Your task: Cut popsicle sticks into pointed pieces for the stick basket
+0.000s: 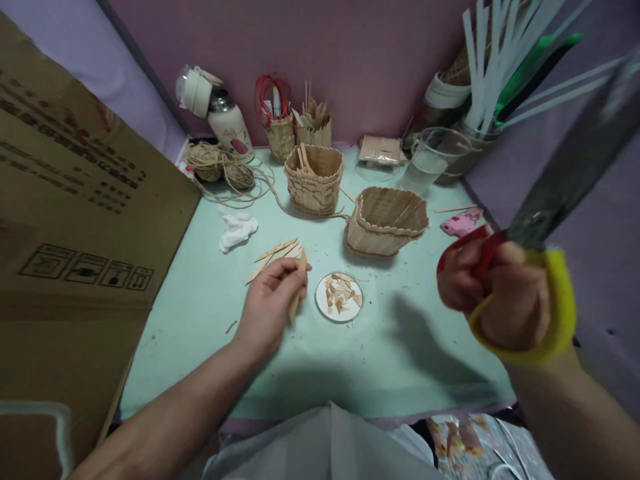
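Note:
My left hand [273,297] pinches a thin wooden strip [297,300] between thumb and fingers, low over the table. Just beyond it lie several similar wooden strips [273,257]. To its right is a round white dish [323,308] holding small wooden scraps [343,291]. Raised at the right, my right hand [510,293] is wrapped round the red and yellow handles of a pair of scissors [535,220], whose dark blades point up and away to the right, blurred. Further back stand two baskets made of wooden sticks, a left one [313,190] with sticks inside and a right one [383,237].
A large cardboard box [80,220] walls off the left side. Along the back are twine [207,162], a bottle [230,127], stick-filled holders [314,127] and a clear cup [425,163]. White strips [485,67] rise at back right. A crumpled tissue [237,228] and a pink item [457,225] lie nearby.

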A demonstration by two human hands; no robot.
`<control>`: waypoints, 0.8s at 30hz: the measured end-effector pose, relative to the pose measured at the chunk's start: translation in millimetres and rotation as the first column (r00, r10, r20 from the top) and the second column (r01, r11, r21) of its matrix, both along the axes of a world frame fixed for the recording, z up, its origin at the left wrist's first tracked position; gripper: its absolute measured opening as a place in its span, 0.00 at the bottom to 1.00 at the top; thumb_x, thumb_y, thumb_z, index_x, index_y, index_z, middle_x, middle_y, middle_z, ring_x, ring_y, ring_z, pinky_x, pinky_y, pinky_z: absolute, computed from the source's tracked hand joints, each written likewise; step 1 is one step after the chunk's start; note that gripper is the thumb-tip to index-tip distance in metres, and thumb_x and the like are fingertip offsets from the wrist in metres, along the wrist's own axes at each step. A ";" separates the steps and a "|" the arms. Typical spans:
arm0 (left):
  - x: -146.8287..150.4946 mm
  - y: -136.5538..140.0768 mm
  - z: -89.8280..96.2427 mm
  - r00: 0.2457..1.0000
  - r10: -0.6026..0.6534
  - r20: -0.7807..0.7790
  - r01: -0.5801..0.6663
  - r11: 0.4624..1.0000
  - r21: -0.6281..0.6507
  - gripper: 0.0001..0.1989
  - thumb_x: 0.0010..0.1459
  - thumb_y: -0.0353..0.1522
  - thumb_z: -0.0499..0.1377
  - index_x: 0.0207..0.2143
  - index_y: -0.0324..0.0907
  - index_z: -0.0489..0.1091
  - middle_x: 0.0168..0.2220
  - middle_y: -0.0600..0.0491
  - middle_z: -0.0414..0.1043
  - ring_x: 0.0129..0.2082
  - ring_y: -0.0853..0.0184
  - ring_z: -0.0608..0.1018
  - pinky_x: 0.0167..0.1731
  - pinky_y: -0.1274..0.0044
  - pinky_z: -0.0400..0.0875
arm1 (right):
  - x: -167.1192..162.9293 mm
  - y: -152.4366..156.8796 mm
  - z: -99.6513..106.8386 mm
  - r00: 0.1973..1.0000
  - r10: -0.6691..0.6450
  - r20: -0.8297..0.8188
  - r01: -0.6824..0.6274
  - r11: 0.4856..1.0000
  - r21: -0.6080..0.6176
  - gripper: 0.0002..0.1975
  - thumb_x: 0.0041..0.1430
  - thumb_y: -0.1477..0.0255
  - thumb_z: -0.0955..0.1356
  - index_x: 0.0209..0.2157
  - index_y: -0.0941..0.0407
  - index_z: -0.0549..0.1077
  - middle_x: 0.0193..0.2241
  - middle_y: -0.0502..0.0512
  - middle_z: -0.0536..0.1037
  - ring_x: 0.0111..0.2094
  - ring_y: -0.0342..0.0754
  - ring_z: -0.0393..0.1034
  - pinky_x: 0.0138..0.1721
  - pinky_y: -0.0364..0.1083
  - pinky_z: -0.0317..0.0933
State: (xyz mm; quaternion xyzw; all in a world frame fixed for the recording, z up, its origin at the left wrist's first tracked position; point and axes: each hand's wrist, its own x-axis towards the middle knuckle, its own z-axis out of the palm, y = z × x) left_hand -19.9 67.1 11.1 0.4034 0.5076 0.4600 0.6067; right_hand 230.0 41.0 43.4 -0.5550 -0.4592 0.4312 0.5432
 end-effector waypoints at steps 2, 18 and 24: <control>-6.8 17.5 6.7 0.995 0.030 -0.096 -0.023 0.997 0.071 0.07 0.53 0.34 0.60 0.35 0.40 0.71 0.27 0.57 0.68 0.25 0.75 0.67 0.27 0.83 0.62 | -0.9 27.5 4.9 0.981 -0.132 -0.140 0.159 0.966 0.202 0.22 0.49 0.45 0.67 0.24 0.49 0.63 0.14 0.42 0.51 0.15 0.41 0.40 0.15 0.43 0.37; -8.6 40.6 -11.3 0.387 0.060 -0.920 0.697 0.634 0.335 0.08 0.58 0.34 0.57 0.39 0.46 0.74 0.44 0.48 0.65 0.47 0.60 0.66 0.49 0.65 0.61 | 8.4 66.7 -35.8 0.929 -0.236 -0.284 0.311 0.914 0.259 0.21 0.49 0.52 0.70 0.20 0.51 0.61 0.14 0.40 0.52 0.13 0.38 0.41 0.12 0.41 0.37; -7.3 35.2 -10.5 0.320 -0.159 -0.934 0.824 0.532 0.192 0.09 0.61 0.32 0.54 0.38 0.47 0.75 0.45 0.48 0.63 0.46 0.61 0.65 0.49 0.65 0.60 | 5.7 60.6 -32.8 0.943 -0.207 -0.262 0.278 0.922 0.268 0.23 0.52 0.51 0.69 0.19 0.52 0.59 0.14 0.41 0.52 0.13 0.39 0.41 0.13 0.42 0.37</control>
